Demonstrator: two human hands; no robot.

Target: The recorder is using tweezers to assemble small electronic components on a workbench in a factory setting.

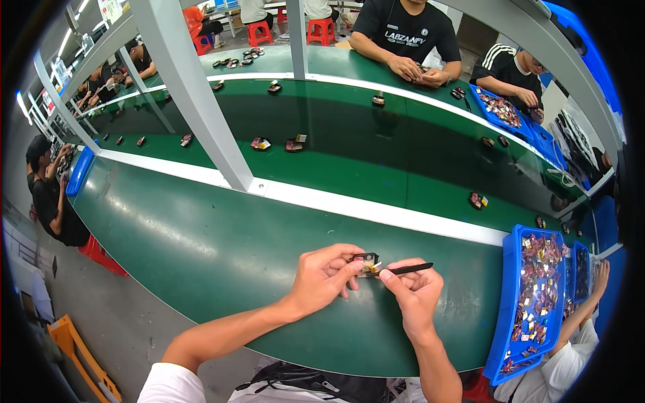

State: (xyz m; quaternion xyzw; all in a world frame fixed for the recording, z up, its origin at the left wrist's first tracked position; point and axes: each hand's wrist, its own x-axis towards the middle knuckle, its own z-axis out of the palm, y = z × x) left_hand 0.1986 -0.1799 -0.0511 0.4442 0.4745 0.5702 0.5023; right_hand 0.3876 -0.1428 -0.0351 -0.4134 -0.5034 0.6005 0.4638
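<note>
My left hand [327, 275] is closed on a small black plastic housing [366, 258] with reddish and yellow parts inside, pinched between thumb and fingers above the green tabletop. My right hand [415, 293] grips slim black tweezers [411, 268]. Their tip reaches the yellow piece at the near side of the housing, beside my left fingertips. Whether the tip touches it or pinches it I cannot tell.
A blue tray [508, 295] of small reddish parts stands at my right, near a neighbour's arm [591, 295]. Beyond a white rail [356, 205], a green conveyor belt [336, 168] carries scattered black housings [294, 144]. Grey metal posts [195, 94] rise from the rail. Several people work around the line.
</note>
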